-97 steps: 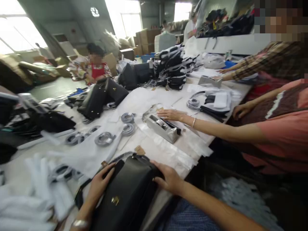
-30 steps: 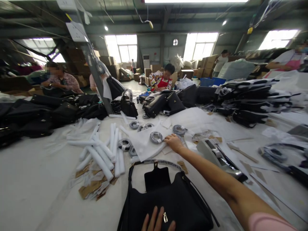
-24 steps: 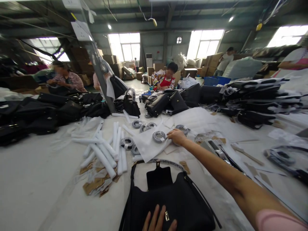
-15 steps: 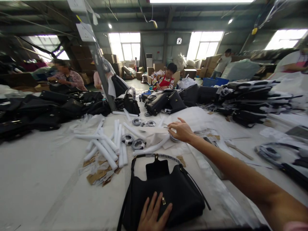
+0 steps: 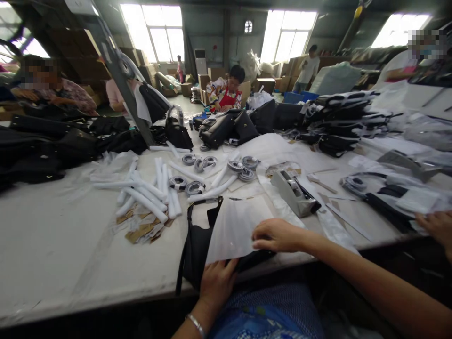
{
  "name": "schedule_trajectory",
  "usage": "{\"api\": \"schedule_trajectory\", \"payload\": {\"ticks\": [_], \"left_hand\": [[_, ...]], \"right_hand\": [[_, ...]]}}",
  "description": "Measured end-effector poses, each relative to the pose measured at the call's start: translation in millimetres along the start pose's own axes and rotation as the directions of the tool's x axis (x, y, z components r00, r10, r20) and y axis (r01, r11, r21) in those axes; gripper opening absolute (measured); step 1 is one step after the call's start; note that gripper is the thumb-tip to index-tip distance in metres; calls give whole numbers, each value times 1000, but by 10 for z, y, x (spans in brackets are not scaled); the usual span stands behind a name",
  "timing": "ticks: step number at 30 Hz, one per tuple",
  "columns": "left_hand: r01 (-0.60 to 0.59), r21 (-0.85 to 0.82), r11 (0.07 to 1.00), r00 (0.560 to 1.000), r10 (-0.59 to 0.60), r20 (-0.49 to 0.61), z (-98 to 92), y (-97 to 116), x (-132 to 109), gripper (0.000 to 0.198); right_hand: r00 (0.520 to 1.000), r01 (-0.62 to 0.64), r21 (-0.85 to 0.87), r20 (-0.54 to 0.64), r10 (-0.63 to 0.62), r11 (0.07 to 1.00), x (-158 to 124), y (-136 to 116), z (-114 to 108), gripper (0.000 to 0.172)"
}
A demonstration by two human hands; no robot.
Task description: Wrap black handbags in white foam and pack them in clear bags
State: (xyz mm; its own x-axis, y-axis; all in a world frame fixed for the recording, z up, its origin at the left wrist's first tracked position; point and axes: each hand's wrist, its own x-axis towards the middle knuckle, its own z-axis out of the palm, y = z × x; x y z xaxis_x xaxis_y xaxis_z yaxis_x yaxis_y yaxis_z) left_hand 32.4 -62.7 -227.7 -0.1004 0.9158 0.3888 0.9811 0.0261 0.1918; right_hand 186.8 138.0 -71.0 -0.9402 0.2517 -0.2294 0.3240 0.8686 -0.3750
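Observation:
A black handbag lies at the table's front edge, its flap and strap at the far side. A thin white sheet of wrapping covers much of its front and hides the clasp. My right hand is closed on the sheet's right edge, fingers pinched. My left hand rests on the bag at the sheet's lower edge, fingers stretched out and its thumb side towards the right hand.
White foam tubes, paper scraps and coiled wrapped straps lie beyond the bag. A grey tape dispenser stands to the right. Black bags are piled further back. Another person's hand is at the right edge, by another bag.
My right hand has come back from the far side of the table with a white sheet, now over the bag. My left hand has shifted to the sheet's lower edge. The view has tilted down.

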Motion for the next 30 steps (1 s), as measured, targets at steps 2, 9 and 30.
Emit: {"api": "schedule_trajectory", "payload": {"ticks": [2,9,30], "left_hand": [[8,16,1000,998,-9,62,10,3,-29,42],[-34,42,999,997,30,74,222,-41,-168,45],[26,-131,991,986,-4,167,-665,194,-142,33]], "right_hand": [[980,-197,-89,0,198,976,133,-159,-17,59],[981,28,-178,-183,-61,984,551,-221,477,58],[962,78,-27,-262,-82,997,605,-55,1012,54]]}}
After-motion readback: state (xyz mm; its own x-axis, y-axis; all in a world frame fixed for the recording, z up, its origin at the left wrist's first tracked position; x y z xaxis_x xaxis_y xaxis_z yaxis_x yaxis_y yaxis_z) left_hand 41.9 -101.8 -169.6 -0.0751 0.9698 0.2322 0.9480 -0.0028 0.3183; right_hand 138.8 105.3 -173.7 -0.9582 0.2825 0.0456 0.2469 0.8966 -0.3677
